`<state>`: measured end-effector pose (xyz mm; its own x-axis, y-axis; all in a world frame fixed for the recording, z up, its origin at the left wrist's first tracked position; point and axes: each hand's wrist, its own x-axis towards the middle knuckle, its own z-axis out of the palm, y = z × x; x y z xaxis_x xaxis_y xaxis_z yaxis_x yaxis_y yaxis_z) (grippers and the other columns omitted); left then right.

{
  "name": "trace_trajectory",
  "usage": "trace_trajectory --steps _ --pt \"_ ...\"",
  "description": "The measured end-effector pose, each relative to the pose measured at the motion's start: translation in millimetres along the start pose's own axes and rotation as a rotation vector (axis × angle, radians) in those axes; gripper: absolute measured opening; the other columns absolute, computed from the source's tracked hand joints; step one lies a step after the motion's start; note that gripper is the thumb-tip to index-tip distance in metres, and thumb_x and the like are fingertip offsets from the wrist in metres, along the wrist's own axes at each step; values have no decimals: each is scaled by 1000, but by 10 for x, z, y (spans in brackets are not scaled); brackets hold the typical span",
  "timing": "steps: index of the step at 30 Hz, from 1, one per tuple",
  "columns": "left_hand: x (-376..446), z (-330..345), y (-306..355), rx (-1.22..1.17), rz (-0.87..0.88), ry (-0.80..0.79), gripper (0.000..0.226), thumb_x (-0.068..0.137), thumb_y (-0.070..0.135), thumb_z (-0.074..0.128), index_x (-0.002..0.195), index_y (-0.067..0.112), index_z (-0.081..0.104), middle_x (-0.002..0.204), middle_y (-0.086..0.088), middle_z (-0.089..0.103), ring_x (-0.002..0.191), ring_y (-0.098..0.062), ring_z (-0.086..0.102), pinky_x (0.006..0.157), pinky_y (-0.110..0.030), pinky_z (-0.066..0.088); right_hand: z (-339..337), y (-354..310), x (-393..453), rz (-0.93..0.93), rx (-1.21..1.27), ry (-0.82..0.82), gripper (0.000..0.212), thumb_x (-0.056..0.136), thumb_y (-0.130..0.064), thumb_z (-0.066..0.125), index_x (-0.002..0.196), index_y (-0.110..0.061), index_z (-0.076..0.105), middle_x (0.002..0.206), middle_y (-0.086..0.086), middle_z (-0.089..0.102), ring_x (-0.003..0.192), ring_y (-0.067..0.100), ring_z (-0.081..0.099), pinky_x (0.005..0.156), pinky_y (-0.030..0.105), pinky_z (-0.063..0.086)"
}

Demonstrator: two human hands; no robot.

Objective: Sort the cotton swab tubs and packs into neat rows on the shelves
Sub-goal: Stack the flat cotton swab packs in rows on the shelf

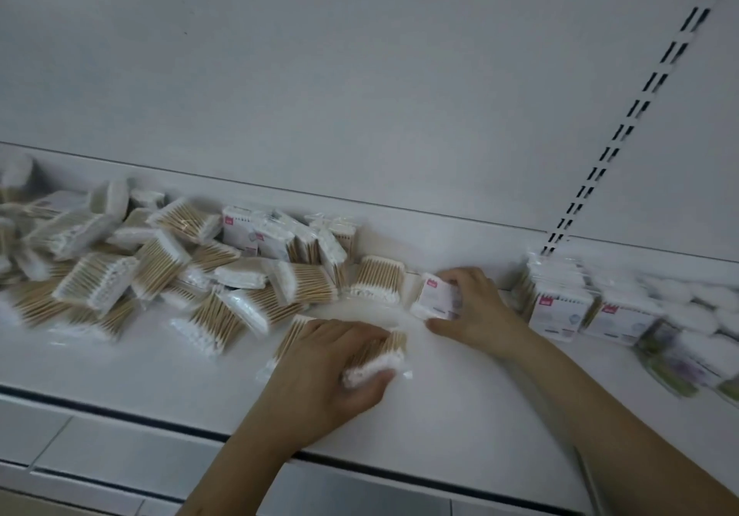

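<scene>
Left hand point(328, 363) on a swab pack point(376, 359) near the front of the shelf point(120, 359), fingers curled over its top and thumb tucked under the cotton end. Right hand point(476, 307) just beside it, further back, pinching a labelled pack point(434, 295) that stands on edge, fingers over the top, thumb low at the front. To the left, a loose heap point(160, 267) of packs, tilted every way. To the right, a row point(560, 299) of labelled packs standing upright against the back panel point(360, 75), blurred cotton goods beyond.
</scene>
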<state>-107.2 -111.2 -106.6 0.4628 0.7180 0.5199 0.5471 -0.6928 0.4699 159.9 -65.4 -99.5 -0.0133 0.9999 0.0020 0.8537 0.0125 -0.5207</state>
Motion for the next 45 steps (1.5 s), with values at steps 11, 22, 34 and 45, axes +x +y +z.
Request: trace_trajectory --steps 11,22,34,45 --pt "-89 -46 -34 -166 -286 74 36 87 64 41 120 52 49 72 12 67 64 -4 61 57 -15 44 26 -180 -388 -90 342 34 61 88 -61 58 139 -36 34 123 -17 51 112 2 53 86 14 43" --pt "270 -32 294 -278 -303 171 28 102 52 40 121 37 55 86 19 65 82 3 63 64 -20 48 -456 132 -1049 10 560 244 34 91 -38 68 122 -30 59 105 -13 69 95 7 66 81 23 52" --pt "1025 733 1024 -283 51 -240 25 97 27 60 120 33 56 109 15 48 89 -1 56 69 -11 42 -1240 747 -1875 193 69 494 28 91 -31 67 113 -41 53 104 -26 61 89 -8 57 69 8 41" --pt "1392 1258 1195 -127 -37 -207 22 95 20 62 116 22 54 110 6 51 79 -13 59 74 -35 52 -1445 1083 -1274 55 -259 425 26 88 -24 69 113 -26 61 99 -12 60 88 15 57 76 31 44"
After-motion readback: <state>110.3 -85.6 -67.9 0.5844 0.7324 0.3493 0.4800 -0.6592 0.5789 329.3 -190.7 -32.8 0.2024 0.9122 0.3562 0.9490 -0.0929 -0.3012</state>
